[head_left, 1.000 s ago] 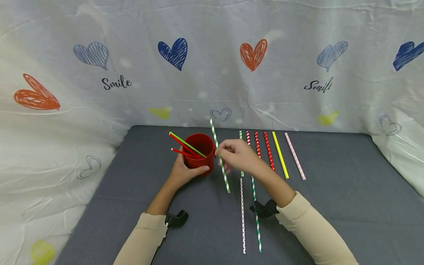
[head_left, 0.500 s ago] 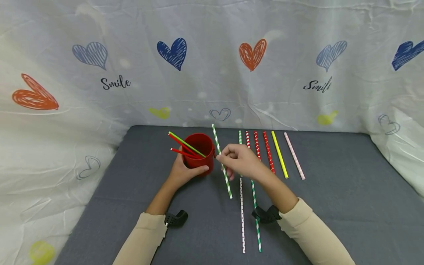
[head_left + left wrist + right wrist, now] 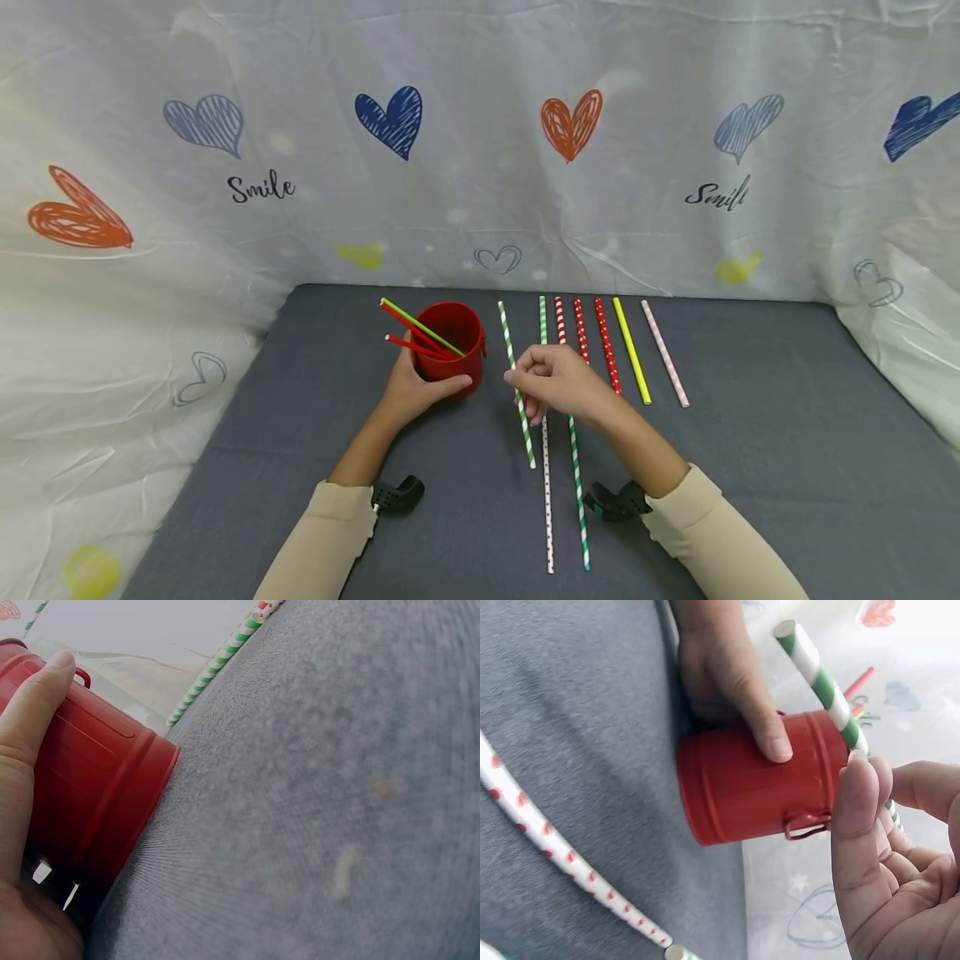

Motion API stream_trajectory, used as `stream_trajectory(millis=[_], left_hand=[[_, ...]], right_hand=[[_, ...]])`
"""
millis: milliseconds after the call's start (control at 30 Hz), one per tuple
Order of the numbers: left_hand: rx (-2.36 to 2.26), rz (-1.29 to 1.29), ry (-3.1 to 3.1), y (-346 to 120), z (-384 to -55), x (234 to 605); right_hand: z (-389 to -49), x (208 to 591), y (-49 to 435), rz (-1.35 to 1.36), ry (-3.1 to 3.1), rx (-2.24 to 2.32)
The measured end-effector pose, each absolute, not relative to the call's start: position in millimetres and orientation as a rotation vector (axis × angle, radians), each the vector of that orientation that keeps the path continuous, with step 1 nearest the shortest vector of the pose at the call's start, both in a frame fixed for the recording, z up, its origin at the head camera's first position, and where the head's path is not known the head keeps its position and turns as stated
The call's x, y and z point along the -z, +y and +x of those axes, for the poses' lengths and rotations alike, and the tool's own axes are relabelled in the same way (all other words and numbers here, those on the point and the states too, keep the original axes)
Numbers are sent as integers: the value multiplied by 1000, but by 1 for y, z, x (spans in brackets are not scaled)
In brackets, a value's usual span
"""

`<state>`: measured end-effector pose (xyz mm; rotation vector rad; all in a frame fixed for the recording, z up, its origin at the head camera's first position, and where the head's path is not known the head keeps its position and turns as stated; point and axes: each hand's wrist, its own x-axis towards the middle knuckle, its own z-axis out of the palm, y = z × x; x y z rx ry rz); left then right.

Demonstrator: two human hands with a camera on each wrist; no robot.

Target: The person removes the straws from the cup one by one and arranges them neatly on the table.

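My left hand [image 3: 420, 392] grips a small red metal bucket [image 3: 471, 367], thumb along its near side. One green straw [image 3: 420, 323] and two red straws [image 3: 405, 342] lean out over the bucket's left rim; their lower ends are hidden inside. Between thumb and fingertips, my right hand [image 3: 555, 379] pinches a green-and-white striped paper straw [image 3: 821, 686]. It slants just right of the bucket, apart from it, with its far end tipped away from me. In the left wrist view, the thumb [image 3: 37, 705] presses the bucket's ribbed side.
Right of the held straw, a row of straws lies on the grey cloth: green-striped [image 3: 543, 321], red-striped [image 3: 560, 318], red dotted [image 3: 607, 346], yellow [image 3: 632, 350] and pink [image 3: 665, 354]. Nearer lie a white dotted straw [image 3: 547, 500] and a dark-green-striped one [image 3: 579, 500].
My right hand has moved with the striped straw rightward and toward me, away from the bucket. My left hand and the bucket have stayed in place.
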<state>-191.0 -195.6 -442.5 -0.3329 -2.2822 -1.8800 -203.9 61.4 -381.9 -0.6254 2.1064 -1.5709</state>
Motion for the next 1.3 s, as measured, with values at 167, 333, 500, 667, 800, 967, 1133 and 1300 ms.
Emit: stream_trajectory(millis=[167, 333, 500, 667, 800, 967, 1133, 1300], left_hand=[[1886, -319, -2292, -197, -191, 443], [1898, -324, -2286, -198, -192, 444], [1896, -326, -2283, -199, -192, 443], [1890, -337, -2281, -199, -191, 444], [1883, -346, -2279, -201, -194, 450], [1889, -332, -2269, -205, -205, 472], [1883, -332, -2261, -206, -210, 479], [1891, -354, -2249, -205, -210, 478]], right_hand=[[-202, 390, 69, -574, 2079, 1568], [-199, 395, 78, -548, 2071, 1543], [-196, 400, 88, -557, 2084, 1511], [-191, 405, 98, -537, 2125, 1470], [-186, 410, 106, -507, 2146, 1438], [-179, 416, 116, -469, 2130, 1423], [-173, 422, 128, -470, 2165, 1382], [-164, 425, 141, -470, 2232, 1310]])
